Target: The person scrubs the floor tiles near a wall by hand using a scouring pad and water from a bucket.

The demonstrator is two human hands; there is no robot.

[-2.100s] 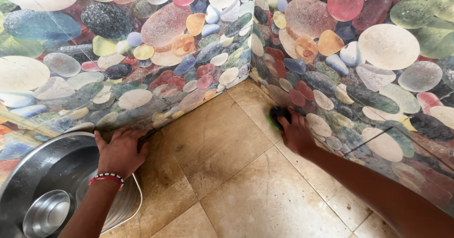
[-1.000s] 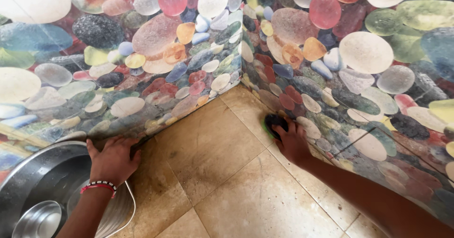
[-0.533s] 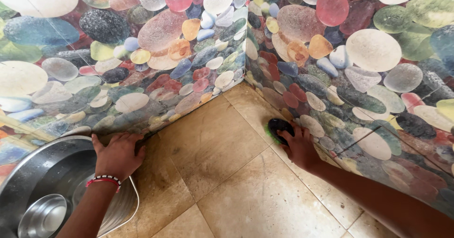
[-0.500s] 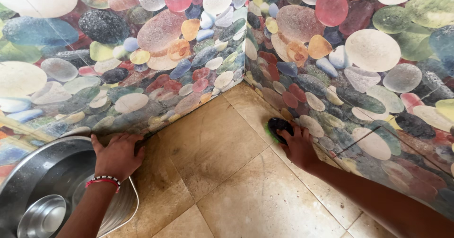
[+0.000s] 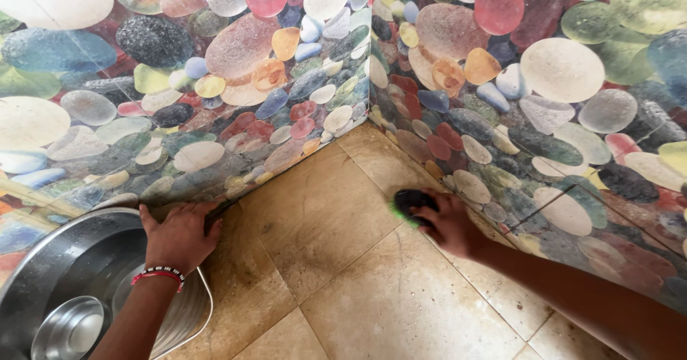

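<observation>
One small steel bowl (image 5: 69, 328) sits inside the big steel basin (image 5: 43, 260).

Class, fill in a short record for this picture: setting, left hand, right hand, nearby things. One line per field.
setting: corner where two pebble-pattern walls meet a beige tiled floor
left hand: left hand flat on the floor at the wall's foot, bead bracelet on the wrist
right hand: right hand gripping a dark scrub brush with green bristles, at the foot of the right wall
nearby: steel basin with a small steel bowl inside
</observation>
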